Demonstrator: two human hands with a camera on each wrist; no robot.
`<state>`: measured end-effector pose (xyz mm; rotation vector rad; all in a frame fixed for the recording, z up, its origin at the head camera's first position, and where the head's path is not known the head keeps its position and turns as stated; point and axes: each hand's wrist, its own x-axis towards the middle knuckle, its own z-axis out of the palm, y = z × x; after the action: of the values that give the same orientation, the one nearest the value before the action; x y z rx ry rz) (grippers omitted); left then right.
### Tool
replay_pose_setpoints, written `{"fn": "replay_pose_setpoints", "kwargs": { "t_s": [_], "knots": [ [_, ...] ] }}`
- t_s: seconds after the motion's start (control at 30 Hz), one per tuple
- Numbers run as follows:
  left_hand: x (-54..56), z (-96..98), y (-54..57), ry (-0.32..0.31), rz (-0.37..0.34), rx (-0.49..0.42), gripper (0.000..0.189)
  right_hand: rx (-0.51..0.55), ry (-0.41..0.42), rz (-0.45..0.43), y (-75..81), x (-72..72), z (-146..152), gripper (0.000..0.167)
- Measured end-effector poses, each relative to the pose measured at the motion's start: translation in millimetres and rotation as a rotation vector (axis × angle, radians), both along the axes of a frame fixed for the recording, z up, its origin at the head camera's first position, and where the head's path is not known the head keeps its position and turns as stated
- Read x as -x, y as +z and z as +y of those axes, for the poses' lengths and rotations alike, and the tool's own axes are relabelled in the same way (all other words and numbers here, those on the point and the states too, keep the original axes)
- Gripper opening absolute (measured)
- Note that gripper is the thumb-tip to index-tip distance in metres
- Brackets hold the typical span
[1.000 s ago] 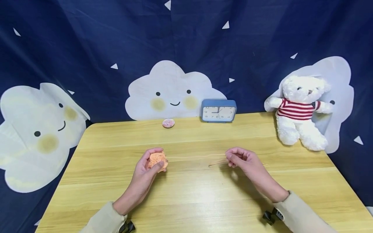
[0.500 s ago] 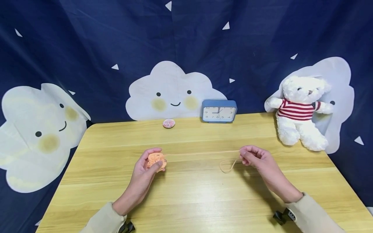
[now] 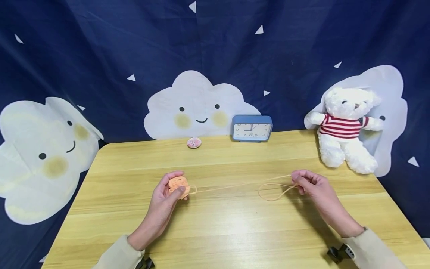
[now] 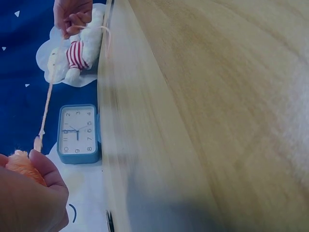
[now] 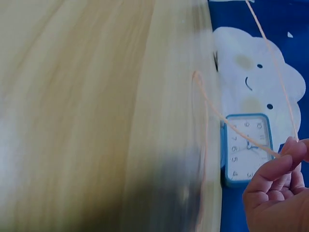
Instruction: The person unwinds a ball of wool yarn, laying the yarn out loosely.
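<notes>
An orange ball of yarn (image 3: 178,185) is gripped in my left hand (image 3: 160,203), thumb across its front and fingers behind it. From the ball a strand of yarn (image 3: 231,186) runs over to my right hand (image 3: 314,186), which pinches it between thumb and fingertips. Below that pinch the loose end hangs in a loop (image 3: 270,200), also visible as a dangling yarn loop (image 5: 204,96) in the right wrist view. In the left wrist view the ball (image 4: 25,166) is partly hidden by the hand.
Along the back of the wooden table (image 3: 221,231) stand a blue clock (image 3: 252,129) and a small round pink item (image 3: 194,142). At the back right sits a white teddy bear (image 3: 347,127) in a striped shirt. A dark blue curtain (image 3: 228,45) with clouds hangs behind.
My right hand has moved to the right, and the yarn between the hands has grown longer. The loose loop under it has shifted right and widened. My left hand has barely moved.
</notes>
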<state>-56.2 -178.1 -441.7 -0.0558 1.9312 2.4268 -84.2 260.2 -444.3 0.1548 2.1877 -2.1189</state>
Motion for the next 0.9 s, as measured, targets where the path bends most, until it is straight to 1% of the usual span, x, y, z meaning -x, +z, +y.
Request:
{"fn": "replay_pose_setpoints", "kwargs": {
  "t_s": [0.17, 0.33, 0.53, 0.6, 0.7, 0.77, 0.9],
  "knots": [
    [-0.2, -0.4, 0.7, 0.008, -0.003, 0.005, 0.048, -0.006, -0.028, 0.002, -2.8, -2.2, 11, 0.009],
    [0.4, -0.1, 1.5, 0.019, -0.018, 0.013, 0.047, -0.061, -0.055, -0.021, -7.5, -1.9, 25, 0.010],
    [1.0, 0.3, 2.2, 0.036, -0.026, -0.007, 0.047, -0.154, -0.057, -0.065, -12.2, 0.3, 43, 0.010],
    [1.1, 0.2, 2.6, 0.039, -0.026, -0.016, 0.047, -0.212, -0.052, -0.071, -14.2, 0.7, 49, 0.010],
    [0.8, -0.2, 2.5, 0.049, -0.022, -0.025, 0.047, -0.296, -0.028, -0.086, -17.4, 1.6, 58, 0.011],
    [0.6, -0.5, 2.4, 0.055, -0.016, -0.029, 0.047, -0.336, 0.003, -0.095, -18.7, 3.4, 63, 0.014],
    [0.6, -0.9, 1.9, 0.065, -0.005, -0.037, 0.050, -0.361, 0.088, -0.114, -19.4, 7.7, 71, 0.022]
  ]
}}
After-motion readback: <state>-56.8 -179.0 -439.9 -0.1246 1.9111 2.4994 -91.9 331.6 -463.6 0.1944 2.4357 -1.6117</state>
